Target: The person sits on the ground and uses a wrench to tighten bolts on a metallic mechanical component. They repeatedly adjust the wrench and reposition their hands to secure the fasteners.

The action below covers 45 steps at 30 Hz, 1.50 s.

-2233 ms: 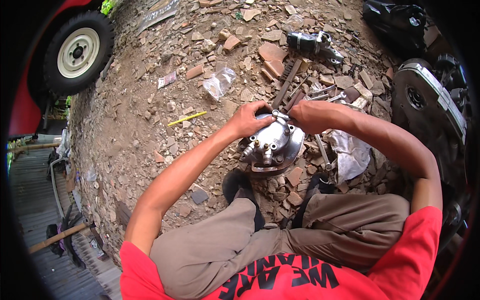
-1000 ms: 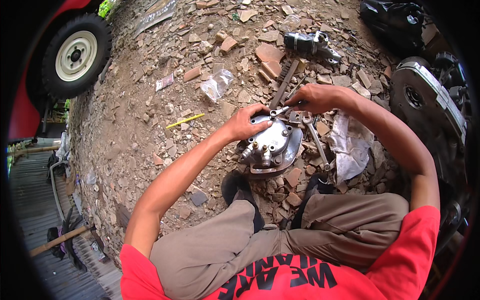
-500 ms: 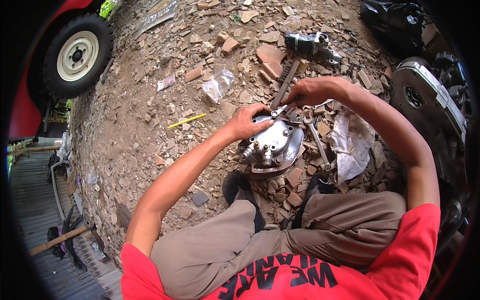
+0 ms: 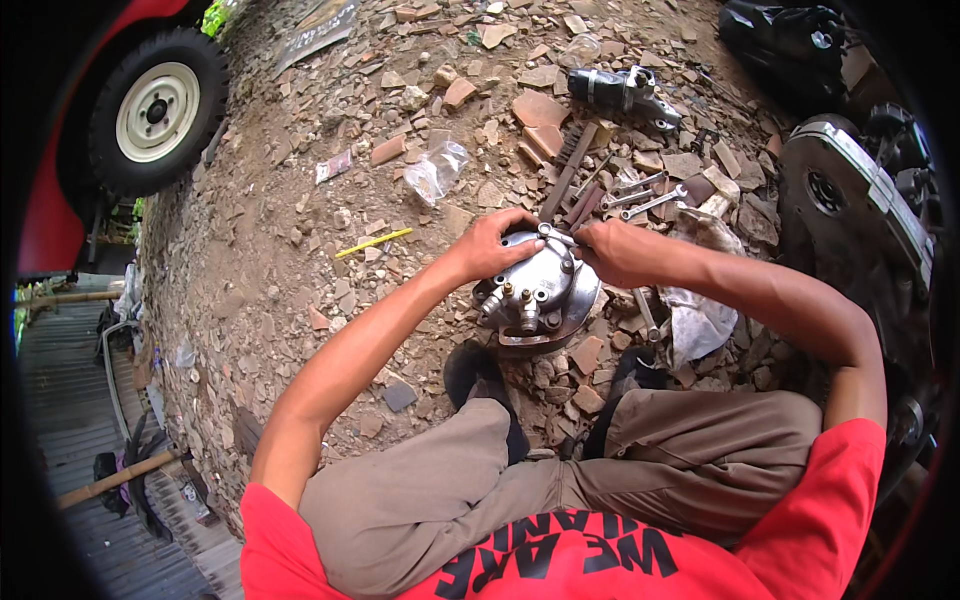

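A red shirt [image 4: 800,500] and brown trousers [image 4: 420,480] fill the near edge; beyond them two dark shoes [image 4: 474,372] flank the near side of a round metal housing [image 4: 540,278], which sits on the rubble-strewn ground [image 4: 290,200] with small fittings toward the person. The left hand [image 4: 495,245] lies over its far left side, its grip curled, thumb and fingers about a ring spanner's [image 4: 560,237] end; whether it pinches anything, I cannot tell. The right hand [image 4: 615,252] has its grip closed on that spanner's other end. Just right lies a pale rag [image 4: 700,330], with another spanner [image 4: 645,312] beside it, partly hidden. Past the hands are a combination spanner [image 4: 655,203] and a wire brush [image 4: 568,165]; farther off, a black-and-silver cylindrical part [image 4: 625,95]. At upper left stands a black-tyred, cream-rimmed wheel [image 4: 157,112].
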Each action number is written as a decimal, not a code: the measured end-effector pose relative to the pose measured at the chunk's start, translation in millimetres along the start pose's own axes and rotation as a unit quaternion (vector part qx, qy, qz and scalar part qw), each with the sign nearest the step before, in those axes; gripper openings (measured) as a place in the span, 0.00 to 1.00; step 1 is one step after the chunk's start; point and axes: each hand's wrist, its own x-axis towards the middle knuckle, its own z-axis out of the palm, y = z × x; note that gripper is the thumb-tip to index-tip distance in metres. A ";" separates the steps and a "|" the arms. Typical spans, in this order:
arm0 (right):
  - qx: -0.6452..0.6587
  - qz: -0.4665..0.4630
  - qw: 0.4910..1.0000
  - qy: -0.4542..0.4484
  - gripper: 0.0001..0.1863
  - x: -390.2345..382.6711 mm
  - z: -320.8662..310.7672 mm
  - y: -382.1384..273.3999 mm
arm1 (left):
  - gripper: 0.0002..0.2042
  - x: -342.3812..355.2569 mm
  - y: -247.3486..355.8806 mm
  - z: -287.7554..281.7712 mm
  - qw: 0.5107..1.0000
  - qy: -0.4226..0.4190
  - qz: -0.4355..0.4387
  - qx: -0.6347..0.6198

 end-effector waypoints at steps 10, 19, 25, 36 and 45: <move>0.023 -0.027 0.993 0.113 0.17 1.2 -51.6 6.2 | 0.20 3.4 7.8 1.9 0.999 0.027 -0.019 0.031; 0.026 -0.093 0.995 0.015 0.16 13.5 -27.9 44.2 | 0.18 5.3 8.2 0.1 0.999 0.004 -0.019 0.045; 0.038 -0.178 0.983 0.039 0.17 25.9 -32.7 44.2 | 0.20 7.6 2.4 9.0 0.999 0.022 -0.045 -0.023; 0.041 -0.124 0.991 -0.031 0.15 29.8 -37.8 55.1 | 0.14 11.6 8.3 8.6 0.979 0.015 -0.136 -0.148; -0.005 -0.128 0.990 -0.055 0.13 32.7 -40.3 48.0 | 0.13 12.8 7.4 9.1 0.981 0.020 -0.134 -0.142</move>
